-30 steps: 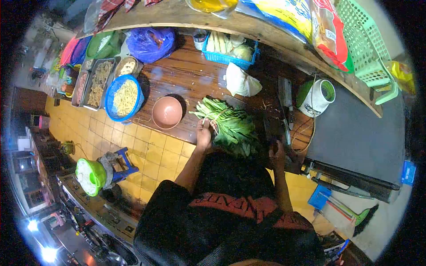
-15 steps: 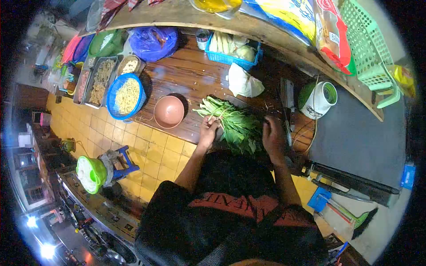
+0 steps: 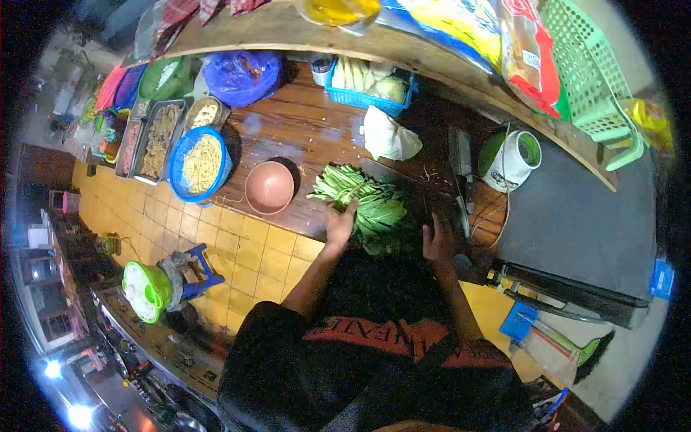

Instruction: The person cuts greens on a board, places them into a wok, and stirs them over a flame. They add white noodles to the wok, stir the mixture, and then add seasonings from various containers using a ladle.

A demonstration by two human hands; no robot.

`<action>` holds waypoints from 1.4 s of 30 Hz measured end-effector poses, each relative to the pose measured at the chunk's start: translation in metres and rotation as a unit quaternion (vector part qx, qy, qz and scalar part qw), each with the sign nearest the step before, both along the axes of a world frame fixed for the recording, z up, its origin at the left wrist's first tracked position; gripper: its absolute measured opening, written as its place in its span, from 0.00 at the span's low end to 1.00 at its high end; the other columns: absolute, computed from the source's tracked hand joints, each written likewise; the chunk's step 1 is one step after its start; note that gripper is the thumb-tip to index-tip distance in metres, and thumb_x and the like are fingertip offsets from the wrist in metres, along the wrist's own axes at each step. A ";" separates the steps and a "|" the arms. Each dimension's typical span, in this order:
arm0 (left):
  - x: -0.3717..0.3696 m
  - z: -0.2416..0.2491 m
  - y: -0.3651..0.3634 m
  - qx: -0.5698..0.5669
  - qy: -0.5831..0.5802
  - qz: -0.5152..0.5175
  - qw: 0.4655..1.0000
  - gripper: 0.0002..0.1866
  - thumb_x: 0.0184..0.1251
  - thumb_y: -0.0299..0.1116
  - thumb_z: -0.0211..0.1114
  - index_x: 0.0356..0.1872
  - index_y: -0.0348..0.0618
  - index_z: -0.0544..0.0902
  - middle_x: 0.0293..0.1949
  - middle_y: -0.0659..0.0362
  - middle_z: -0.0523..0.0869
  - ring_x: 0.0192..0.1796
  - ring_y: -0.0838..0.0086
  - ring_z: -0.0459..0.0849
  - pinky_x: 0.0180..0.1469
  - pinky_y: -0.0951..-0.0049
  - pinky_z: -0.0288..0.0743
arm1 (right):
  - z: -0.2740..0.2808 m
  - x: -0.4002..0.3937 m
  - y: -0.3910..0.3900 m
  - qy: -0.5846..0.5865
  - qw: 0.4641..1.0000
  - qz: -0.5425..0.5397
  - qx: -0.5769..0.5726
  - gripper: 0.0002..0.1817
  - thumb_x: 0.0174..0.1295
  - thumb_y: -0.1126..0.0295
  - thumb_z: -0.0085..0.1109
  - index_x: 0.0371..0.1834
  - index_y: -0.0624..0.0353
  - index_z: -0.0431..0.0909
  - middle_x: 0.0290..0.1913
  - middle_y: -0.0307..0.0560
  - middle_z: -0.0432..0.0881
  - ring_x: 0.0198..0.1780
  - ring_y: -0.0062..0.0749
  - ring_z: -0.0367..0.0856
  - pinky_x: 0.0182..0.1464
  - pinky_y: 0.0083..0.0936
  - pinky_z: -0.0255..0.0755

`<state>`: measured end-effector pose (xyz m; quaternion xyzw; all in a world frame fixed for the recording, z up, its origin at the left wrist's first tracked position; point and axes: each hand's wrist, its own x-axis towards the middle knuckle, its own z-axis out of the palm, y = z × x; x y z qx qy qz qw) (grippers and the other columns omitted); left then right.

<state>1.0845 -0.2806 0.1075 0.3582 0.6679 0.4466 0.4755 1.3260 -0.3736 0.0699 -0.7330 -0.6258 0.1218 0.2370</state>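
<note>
A bunch of leafy greens [image 3: 378, 212] lies on the dark board at the table's front edge, its pale stems to the left. My left hand [image 3: 340, 222] is at the stem side of the bunch, its thumb and fingers against the greens; whether it grips them is hard to tell. To the right of the leaves, my right hand [image 3: 438, 237] has its fingers apart with nothing in them. A pink bowl [image 3: 269, 188] stands left of the greens. Behind them sits a white bag [image 3: 389, 135]. A cleaver [image 3: 461, 153] lies beyond my right hand.
A blue basket of noodles [image 3: 199, 164] and metal trays [image 3: 157, 140] stand at the left. A blue vegetable basket [image 3: 369, 99] is at the back, beneath a wooden shelf [image 3: 432, 61]. A white-and-green container [image 3: 512, 160] stands at the right.
The leafy bunch now lies more compact and flatter on the board. My right hand has moved slightly down, and its fingers have spread. The camera view has shifted slightly.
</note>
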 end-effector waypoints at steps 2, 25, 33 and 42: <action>0.006 -0.022 0.006 -0.014 0.148 0.025 0.989 0.41 0.50 0.38 0.70 0.56 0.28 0.53 0.56 0.37 0.62 0.58 0.57 0.64 0.60 0.61 0.57 | -0.046 0.023 -0.021 -0.117 0.985 -0.046 -0.115 0.24 0.61 0.69 0.49 0.60 0.63 0.61 0.59 0.61 0.66 0.56 0.55 0.69 0.56 0.41 0.64; 0.007 0.005 0.090 0.158 0.055 -0.263 0.950 0.49 0.37 0.17 0.70 0.62 0.39 0.48 0.55 0.54 0.68 0.57 0.68 0.68 0.59 0.71 0.64 | -0.058 0.022 -0.063 0.179 0.969 -0.169 0.002 0.41 0.51 0.68 0.60 0.66 0.64 0.48 0.55 0.59 0.67 0.51 0.48 0.72 0.53 0.35 0.67; 0.039 0.076 0.097 0.165 0.172 -0.673 0.700 0.57 0.31 0.31 0.75 0.66 0.39 0.47 0.62 0.45 0.62 0.65 0.59 0.61 0.67 0.65 0.53 | 0.057 0.004 -0.050 0.244 0.930 -0.275 0.015 0.32 0.53 0.67 0.59 0.60 0.67 0.58 0.52 0.61 0.74 0.55 0.47 0.72 0.54 0.37 0.67; 0.081 0.005 0.034 0.182 0.301 -0.631 0.691 0.48 0.47 0.46 0.70 0.68 0.56 0.51 0.67 0.44 0.50 0.68 0.51 0.53 0.67 0.54 0.50 | 0.044 0.015 -0.067 0.190 0.957 -0.197 -0.097 0.26 0.56 0.68 0.56 0.57 0.67 0.62 0.49 0.64 0.74 0.53 0.54 0.73 0.54 0.42 0.67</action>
